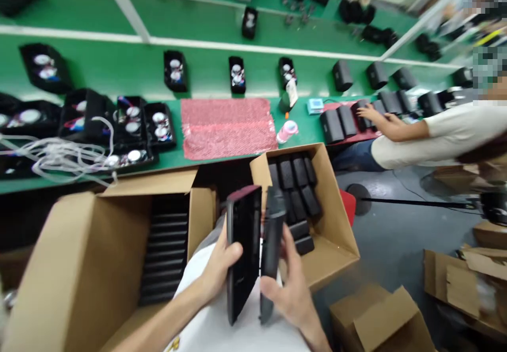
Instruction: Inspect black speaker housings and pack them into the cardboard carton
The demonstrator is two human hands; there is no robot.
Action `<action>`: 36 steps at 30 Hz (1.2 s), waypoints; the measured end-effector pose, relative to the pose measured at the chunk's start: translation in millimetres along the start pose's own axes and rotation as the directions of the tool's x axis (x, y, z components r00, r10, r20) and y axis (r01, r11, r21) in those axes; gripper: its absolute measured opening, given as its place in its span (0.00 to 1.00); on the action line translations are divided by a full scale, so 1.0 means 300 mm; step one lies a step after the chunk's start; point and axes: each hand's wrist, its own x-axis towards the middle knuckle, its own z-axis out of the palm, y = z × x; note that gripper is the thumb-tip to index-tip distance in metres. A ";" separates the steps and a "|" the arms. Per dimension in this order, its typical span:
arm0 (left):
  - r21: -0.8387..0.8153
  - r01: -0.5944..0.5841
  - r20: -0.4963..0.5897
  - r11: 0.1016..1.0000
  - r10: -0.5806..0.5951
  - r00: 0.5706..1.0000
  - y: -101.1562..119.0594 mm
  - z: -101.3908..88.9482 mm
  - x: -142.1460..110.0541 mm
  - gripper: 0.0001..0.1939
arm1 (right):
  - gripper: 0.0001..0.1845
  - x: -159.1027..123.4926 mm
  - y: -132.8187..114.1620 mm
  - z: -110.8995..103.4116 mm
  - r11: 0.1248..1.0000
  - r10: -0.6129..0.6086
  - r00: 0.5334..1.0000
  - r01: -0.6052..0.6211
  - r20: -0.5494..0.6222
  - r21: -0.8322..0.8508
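Indoors, my left hand (217, 267) clamps fingers on a black panel (243, 251), my right hand (292, 288) on a dark shell (271, 251), near an open carton (336, 236).

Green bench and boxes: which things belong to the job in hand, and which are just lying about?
In the job:
black piece, left hand
dark grey piece, right hand
probably left box and right box, holding black parts

Lying about, it seems:
white cables
pink container
floor box, lower right

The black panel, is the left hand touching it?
Touching: the head view shows the left hand holding the black panel, thumb over its edge.
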 end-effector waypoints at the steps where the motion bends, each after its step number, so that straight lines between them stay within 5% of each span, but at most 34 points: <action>1: 0.103 -0.073 -0.055 0.992 0.079 0.995 -0.041 -0.005 0.024 0.56 | 0.59 0.034 0.002 0.006 1.000 -0.006 1.000 0.006 -0.031 -0.001; 6: 0.308 -0.170 -0.063 0.936 0.199 0.978 -0.171 -0.019 0.119 0.65 | 0.54 0.125 0.027 -0.011 0.987 -0.012 0.996 -0.001 -0.085 -0.159; 14: 0.420 -0.136 0.060 0.897 0.122 0.991 -0.240 -0.013 0.223 0.57 | 0.62 0.161 0.125 -0.093 0.988 0.015 0.997 -0.026 -0.073 -0.155; 19: 0.573 -0.088 0.178 0.815 -0.019 0.984 -0.344 0.037 0.360 0.49 | 0.61 0.205 0.377 -0.208 0.994 0.109 0.992 -0.107 -0.063 0.027; 23: 0.642 -0.024 0.108 0.766 -0.059 0.992 -0.415 0.028 0.429 0.43 | 0.60 0.303 0.706 -0.382 0.932 0.294 0.903 -0.344 -0.313 -0.115; 26: 0.653 0.061 -0.038 0.755 -0.048 0.998 -0.450 -0.060 0.407 0.37 | 0.62 0.403 0.947 -0.458 0.836 0.410 0.820 -0.513 -0.400 -0.194; 29: 0.646 0.168 -0.227 0.745 -0.023 0.974 -0.469 -0.198 0.345 0.33 | 0.60 0.491 1.130 -0.442 0.787 0.457 0.827 -0.547 -0.326 -0.286; 36: 0.532 0.302 -0.594 0.791 0.094 0.799 -0.489 -0.500 0.218 0.40 | 0.44 0.598 1.315 -0.402 0.792 0.456 0.856 -0.515 -0.244 -0.328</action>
